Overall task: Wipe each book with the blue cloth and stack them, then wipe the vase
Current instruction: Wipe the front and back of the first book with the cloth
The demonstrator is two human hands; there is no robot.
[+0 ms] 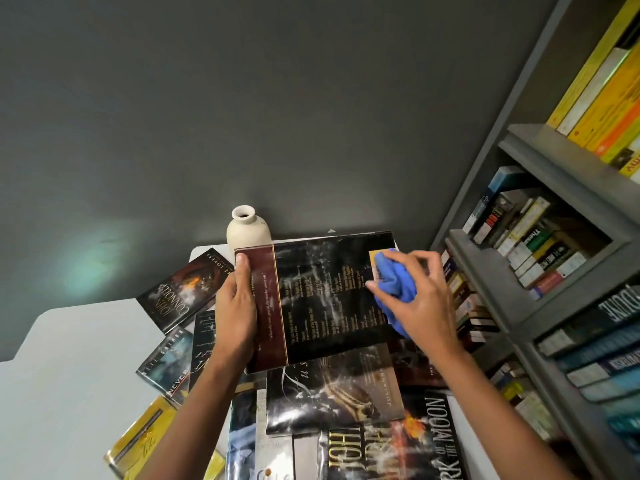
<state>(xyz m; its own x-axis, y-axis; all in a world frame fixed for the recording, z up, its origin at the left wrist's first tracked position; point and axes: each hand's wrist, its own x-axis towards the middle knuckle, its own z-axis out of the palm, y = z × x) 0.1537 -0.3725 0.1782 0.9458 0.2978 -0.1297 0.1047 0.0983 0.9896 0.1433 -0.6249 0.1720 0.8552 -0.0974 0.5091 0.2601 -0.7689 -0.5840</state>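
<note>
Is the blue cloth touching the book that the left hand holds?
Touching. The head view shows the right hand pressing the blue cloth onto the dark cover of the book, no gap.

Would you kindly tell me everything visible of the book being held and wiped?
The held book has a glossy black cover with small pale text, whitish streaks, a maroon band edged by a thin gold line, and a yellow patch near one corner. It is held face up above other books. The left hand grips its maroon edge; the right hand presses the blue cloth on the yellow patch.
</note>
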